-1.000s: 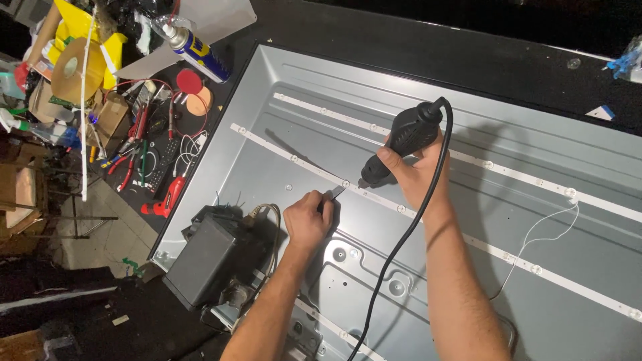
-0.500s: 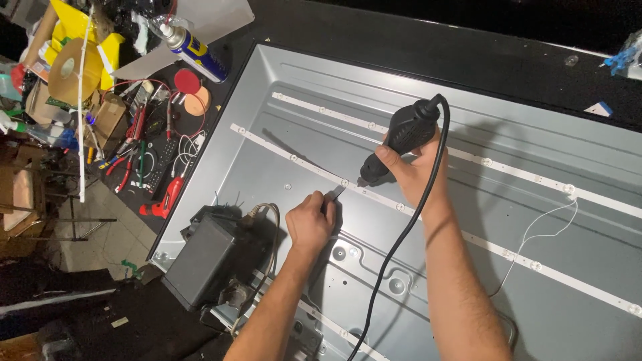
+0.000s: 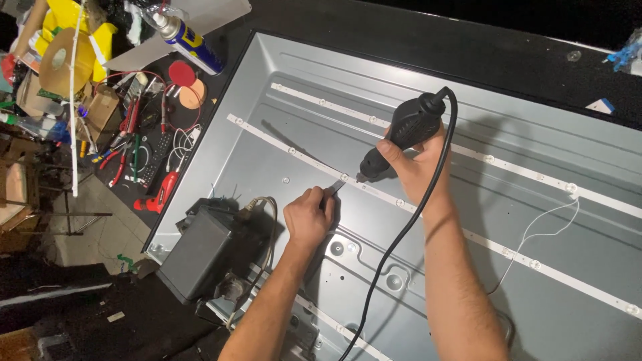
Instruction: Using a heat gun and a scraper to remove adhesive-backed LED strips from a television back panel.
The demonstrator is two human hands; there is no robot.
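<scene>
Rotary tool (image 3: pixel 401 137), black and corded, sits gripped in the right hand (image 3: pixel 414 164), fingers wrapped round its body, nose angled down so the tip meets the white light strip (image 3: pixel 294 150) just beyond the left fingertips. Left hand (image 3: pixel 307 217) pinches a small metal implement (image 3: pixel 334 189), apparently tweezers, against the same spot, steadying the work. Both rest on the grey metal panel (image 3: pixel 321 93); its cord (image 3: pixel 394 254) trails between the forearms.
</scene>
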